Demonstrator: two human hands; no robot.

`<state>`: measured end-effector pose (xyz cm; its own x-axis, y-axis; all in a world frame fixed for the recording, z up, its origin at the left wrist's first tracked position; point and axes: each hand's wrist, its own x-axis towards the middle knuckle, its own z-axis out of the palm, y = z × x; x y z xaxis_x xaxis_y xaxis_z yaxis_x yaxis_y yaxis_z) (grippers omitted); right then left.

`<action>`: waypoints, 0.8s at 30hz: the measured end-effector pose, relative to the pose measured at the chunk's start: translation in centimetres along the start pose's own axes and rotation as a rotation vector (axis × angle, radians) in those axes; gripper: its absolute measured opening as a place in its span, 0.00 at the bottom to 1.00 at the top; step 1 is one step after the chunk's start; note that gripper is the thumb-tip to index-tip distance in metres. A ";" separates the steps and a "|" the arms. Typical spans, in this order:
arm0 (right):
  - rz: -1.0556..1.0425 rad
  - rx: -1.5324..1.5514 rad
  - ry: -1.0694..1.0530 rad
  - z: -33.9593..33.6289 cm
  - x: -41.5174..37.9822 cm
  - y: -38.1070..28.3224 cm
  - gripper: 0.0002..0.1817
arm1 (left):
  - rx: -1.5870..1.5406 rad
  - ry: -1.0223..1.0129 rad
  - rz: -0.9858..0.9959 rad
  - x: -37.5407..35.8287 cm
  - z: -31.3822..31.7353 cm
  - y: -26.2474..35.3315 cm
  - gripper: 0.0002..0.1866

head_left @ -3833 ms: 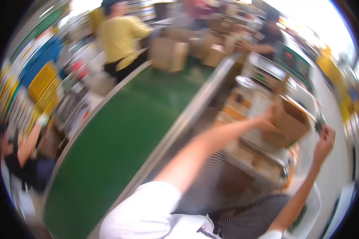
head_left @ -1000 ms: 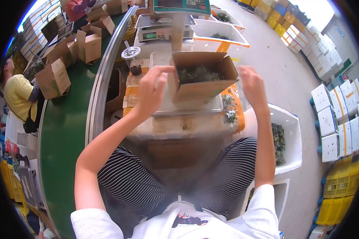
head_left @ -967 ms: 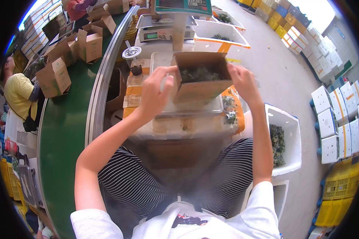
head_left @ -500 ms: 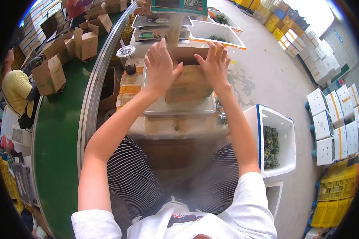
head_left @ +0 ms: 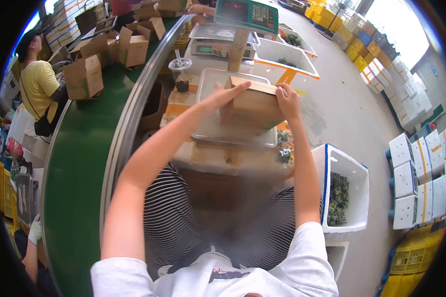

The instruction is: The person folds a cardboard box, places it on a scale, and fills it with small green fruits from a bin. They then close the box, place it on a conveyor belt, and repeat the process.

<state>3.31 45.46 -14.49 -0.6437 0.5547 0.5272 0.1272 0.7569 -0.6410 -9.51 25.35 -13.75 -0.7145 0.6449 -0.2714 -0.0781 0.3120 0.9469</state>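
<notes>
Left hand (head_left: 224, 95): extended over the upper left side of the carton (head_left: 255, 105), fingers apart from the thumb; the top appears to be touched by the fingertips, though blur keeps the contact from being made out.
Right hand (head_left: 289, 101): bent fingers are laid at the carton's upper right corner; whether they are closed on it cannot be told.
Carton: held between the hands, over the right half of the metal pan (head_left: 210, 126), with its lower right part reaching the pan's right edge. Whether its base is borne by the pan cannot be told.
Carton top: drawn over, so the contents are hidden. Closing is judged nearly done; no tape is seen across the flaps, and the carton is not yet released by the hands.
Foam support (head_left: 203, 156): the pan is carried near its middle; leafy packets (head_left: 285, 141) are set by its right edge, and a lidded cup (head_left: 181, 64) is placed beyond its left side.
Display (head_left: 248, 15): mounted on a post beyond the pan, lit in red, its figures too small to be read.
Foam box (head_left: 349, 198): placed on the right, open, with greens held inside.
Green belt (head_left: 79, 198): open cartons (head_left: 84, 76) are borne at its far end.
</notes>
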 end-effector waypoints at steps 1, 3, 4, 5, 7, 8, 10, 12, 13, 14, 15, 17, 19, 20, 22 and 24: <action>0.016 0.006 0.008 -0.1 0.2 0.6 0.18 | -0.178 -0.158 -0.118 0.0 0.3 0.2 0.64; 0.045 0.012 0.015 -0.3 -0.2 1.6 0.18 | -0.097 -0.131 -0.162 0.2 0.8 0.7 0.61; 0.051 0.014 0.023 -0.6 -0.3 1.8 0.18 | -0.066 -0.119 -0.180 0.2 1.0 1.0 0.60; 0.052 0.011 0.030 -0.8 -0.2 1.9 0.17 | -0.102 -0.093 -0.152 -0.1 1.2 1.1 0.60; 0.052 0.024 0.028 -0.7 -0.5 1.8 0.17 | -0.189 -0.045 -0.092 -0.7 2.0 0.2 0.59; 0.048 0.031 0.028 -0.9 -0.5 1.7 0.17 | -0.228 -0.014 -0.059 -0.1 2.3 -0.4 0.57; 0.049 0.144 -0.005 -1.5 -1.0 1.3 0.18 | -0.196 0.026 -0.032 -0.3 2.1 -0.2 0.56; 0.188 0.386 -0.054 -2.3 -1.3 1.1 0.20 | -0.137 0.062 -0.011 0.7 1.3 -0.3 0.54; 0.332 0.564 -0.088 -3.2 -1.4 1.3 0.21 | -0.146 0.026 0.023 -0.7 -0.4 1.1 0.52; 0.490 0.744 -0.120 -4.0 -1.7 1.7 0.22 | -0.147 -0.016 0.047 -2.1 -2.5 2.2 0.49; 0.513 0.726 -0.157 -4.9 -1.7 2.4 0.25 | -0.141 -0.060 0.065 -4.0 -4.8 3.3 0.47; 0.480 0.464 -0.185 -7.0 -2.5 2.5 0.27 | -0.118 -0.154 0.140 -6.6 -10.9 3.9 0.39; 0.518 0.436 -0.183 -8.9 -3.1 4.6 0.27 | -0.219 -0.052 0.149 -10.6 -17.5 3.9 0.37; 0.529 0.471 -0.186 -9.8 -3.5 5.7 0.27 | -0.179 0.079 0.136 -11.2 -21.8 2.7 0.36; 0.589 0.533 -0.217 -11.6 -4.3 6.8 0.26 | -0.197 0.279 0.173 -16.3 -28.4 2.0 0.33; 0.653 0.569 -0.226 -12.9 -4.6 8.8 0.26 | -0.201 0.336 0.113 -18.3 -38.4 -1.3 0.38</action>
<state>17.11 54.01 -15.32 -0.7149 0.6882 -0.1238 0.1654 -0.0056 -0.9862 -23.01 -13.63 -3.35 -0.9112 0.3929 -0.1237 -0.0965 0.0884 0.9914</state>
